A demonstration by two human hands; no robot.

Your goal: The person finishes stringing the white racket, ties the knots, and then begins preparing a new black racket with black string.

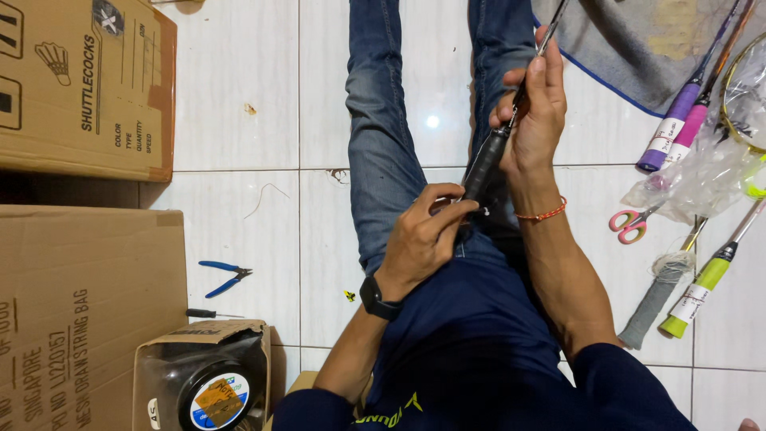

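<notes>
Sitting on a white tiled floor (239, 136) with legs in blue jeans (379, 136) stretched out, the person holds a badminton racket by its black handle (485, 164), which lies over the lap and points away along the right leg. The left hand (423, 239) is closed around the butt end of the handle, fingertips pinching at the base. The right hand (536, 112) is clenched higher up, where the handle meets the thin shaft (550, 28), steadying it. Both hands are in firm contact with the racket; neither is free.

Judged from this view, the handle already appears fully covered in black grip, and the fingers at the butt end suggest work at the very start or very end of the wrap. Which of the two cannot be told. No loose tape end is visible.

Surroundings: blue-handled cutters (226, 277) and a thin black-handled tool (209, 314) lie on the tiles to the left, well apart from the hands. Cardboard boxes (84, 88) stand further left, one open box holding a string reel (214, 395). To the right lie pink scissors (630, 223), crumpled clear plastic (702, 175), and other racket handles in purple (670, 132), grey (650, 307) and yellow-green (702, 287), beside a grey cloth (638, 44).
</notes>
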